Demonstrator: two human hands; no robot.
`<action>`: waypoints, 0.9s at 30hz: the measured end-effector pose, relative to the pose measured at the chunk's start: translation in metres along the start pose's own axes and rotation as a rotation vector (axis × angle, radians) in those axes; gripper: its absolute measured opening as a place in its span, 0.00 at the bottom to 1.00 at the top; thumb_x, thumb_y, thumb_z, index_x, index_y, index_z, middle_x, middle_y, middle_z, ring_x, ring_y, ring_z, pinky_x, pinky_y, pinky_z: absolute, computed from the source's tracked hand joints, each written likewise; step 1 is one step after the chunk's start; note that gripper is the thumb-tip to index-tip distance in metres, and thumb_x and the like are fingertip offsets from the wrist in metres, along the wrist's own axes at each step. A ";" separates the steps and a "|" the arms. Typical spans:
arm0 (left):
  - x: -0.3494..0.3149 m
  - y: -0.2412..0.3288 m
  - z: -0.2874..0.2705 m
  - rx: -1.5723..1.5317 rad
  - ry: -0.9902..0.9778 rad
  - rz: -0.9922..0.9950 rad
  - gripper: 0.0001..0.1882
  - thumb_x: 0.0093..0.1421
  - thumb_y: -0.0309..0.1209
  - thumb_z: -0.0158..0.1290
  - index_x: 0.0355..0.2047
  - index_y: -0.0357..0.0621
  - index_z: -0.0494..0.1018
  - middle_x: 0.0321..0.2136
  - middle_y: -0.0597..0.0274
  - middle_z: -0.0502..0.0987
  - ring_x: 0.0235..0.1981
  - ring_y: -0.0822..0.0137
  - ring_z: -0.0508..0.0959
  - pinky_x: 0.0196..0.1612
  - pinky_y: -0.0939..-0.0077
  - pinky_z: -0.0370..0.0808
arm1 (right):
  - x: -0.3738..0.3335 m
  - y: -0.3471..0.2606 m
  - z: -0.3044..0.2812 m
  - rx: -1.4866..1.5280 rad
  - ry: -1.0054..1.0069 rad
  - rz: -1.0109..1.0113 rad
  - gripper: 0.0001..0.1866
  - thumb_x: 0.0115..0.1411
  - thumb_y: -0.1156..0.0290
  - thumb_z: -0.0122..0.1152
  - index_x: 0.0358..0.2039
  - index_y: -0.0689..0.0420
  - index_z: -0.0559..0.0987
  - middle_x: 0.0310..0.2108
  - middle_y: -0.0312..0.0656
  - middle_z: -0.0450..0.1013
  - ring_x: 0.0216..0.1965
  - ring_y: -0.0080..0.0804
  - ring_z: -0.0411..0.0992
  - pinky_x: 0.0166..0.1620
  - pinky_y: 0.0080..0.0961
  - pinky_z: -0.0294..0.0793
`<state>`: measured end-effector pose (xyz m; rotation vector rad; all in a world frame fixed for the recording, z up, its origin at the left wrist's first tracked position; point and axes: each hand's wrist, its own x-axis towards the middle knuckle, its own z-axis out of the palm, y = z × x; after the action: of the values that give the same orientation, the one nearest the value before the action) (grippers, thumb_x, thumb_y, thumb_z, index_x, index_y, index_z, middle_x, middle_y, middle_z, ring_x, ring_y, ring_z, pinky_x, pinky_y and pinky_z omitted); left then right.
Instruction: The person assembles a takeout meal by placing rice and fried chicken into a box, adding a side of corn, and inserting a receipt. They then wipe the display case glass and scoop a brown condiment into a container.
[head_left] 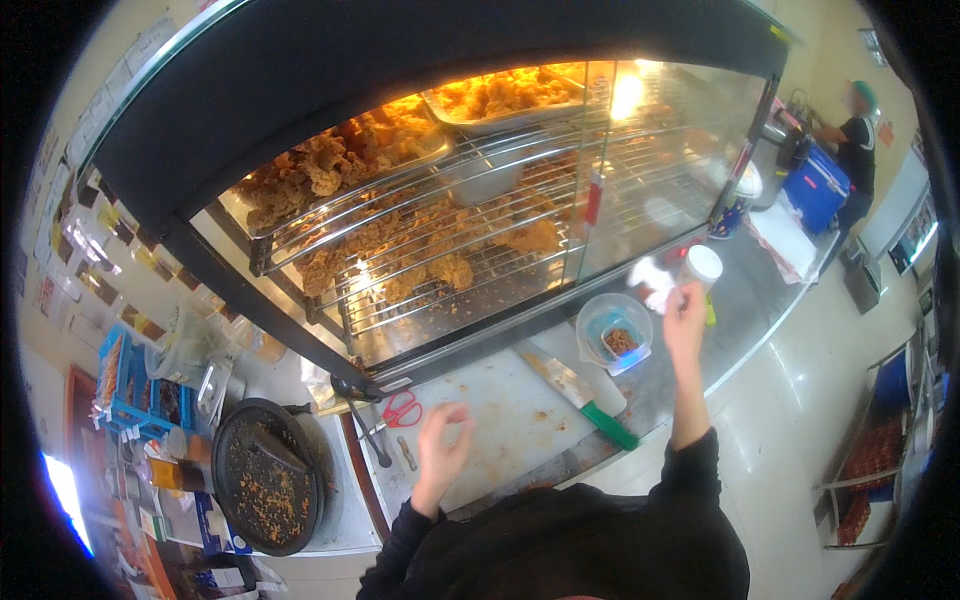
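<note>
Over the stained white cutting board point(520, 430), my left hand point(440, 455) is raised with its fingers loosely bent and apart, holding nothing visible. My right hand point(685, 325) reaches forward on the right, its fingertips drawn together beside a white-lidded container point(703, 264) and a crumpled white piece point(653, 283). Whether anything is pinched there is too small to tell. Just left of that hand sits a clear plastic tub point(605, 322) with brown bits in it. A green-handled knife point(565, 382) lies across the board's right part. Red-handled scissors point(402, 408) lie left of the board.
A glass-fronted warming cabinet point(590, 200) with fried pieces on racks rises behind the board. At left are black tongs point(368, 430), a black round pan point(268, 475) with crumbs and a blue basket point(135, 395). A co-worker point(857, 150) stands at far right near a blue box point(815, 187).
</note>
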<state>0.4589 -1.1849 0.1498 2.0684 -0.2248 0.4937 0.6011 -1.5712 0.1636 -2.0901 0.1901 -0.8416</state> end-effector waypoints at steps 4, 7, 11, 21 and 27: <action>0.061 0.055 0.037 -0.498 -0.028 -0.054 0.22 0.55 0.22 0.57 0.52 0.38 0.69 0.42 0.59 0.76 0.43 0.67 0.75 0.45 0.74 0.72 | -0.051 -0.109 0.030 0.315 -0.333 -0.213 0.06 0.57 0.74 0.57 0.32 0.60 0.69 0.27 0.40 0.69 0.31 0.26 0.69 0.34 0.24 0.68; 0.108 0.067 0.038 -0.538 -0.050 -0.034 0.25 0.57 0.26 0.58 0.55 0.37 0.65 0.42 0.60 0.75 0.43 0.69 0.75 0.49 0.75 0.71 | -0.069 -0.162 0.047 0.498 -0.464 -0.201 0.09 0.56 0.78 0.59 0.36 0.59 0.69 0.31 0.34 0.69 0.33 0.18 0.68 0.35 0.18 0.67; 0.144 0.063 0.021 -0.719 -0.009 -0.181 0.22 0.59 0.25 0.57 0.53 0.36 0.65 0.42 0.62 0.75 0.42 0.73 0.74 0.47 0.79 0.70 | -0.058 -0.196 0.057 0.812 -0.442 -0.071 0.14 0.54 0.80 0.61 0.39 0.57 0.68 0.33 0.34 0.69 0.33 0.17 0.69 0.35 0.15 0.67; 0.193 0.057 -0.010 -0.888 0.176 -0.225 0.13 0.62 0.27 0.52 0.46 0.36 0.66 0.41 0.58 0.74 0.42 0.68 0.76 0.47 0.72 0.74 | -0.017 -0.232 0.109 1.136 -0.470 0.137 0.20 0.55 0.81 0.60 0.43 0.53 0.61 0.37 0.41 0.71 0.34 0.24 0.73 0.28 0.17 0.75; 0.220 0.054 -0.006 -1.159 0.356 -0.277 0.13 0.60 0.23 0.53 0.44 0.36 0.65 0.41 0.57 0.72 0.46 0.66 0.73 0.51 0.71 0.73 | -0.002 -0.234 0.125 1.149 -0.402 0.250 0.13 0.56 0.79 0.59 0.39 0.52 0.67 0.32 0.37 0.72 0.29 0.22 0.72 0.25 0.15 0.70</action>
<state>0.6367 -1.1995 0.2892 0.8432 0.0114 0.4014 0.6408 -1.3414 0.2897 -1.0641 -0.2143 -0.2258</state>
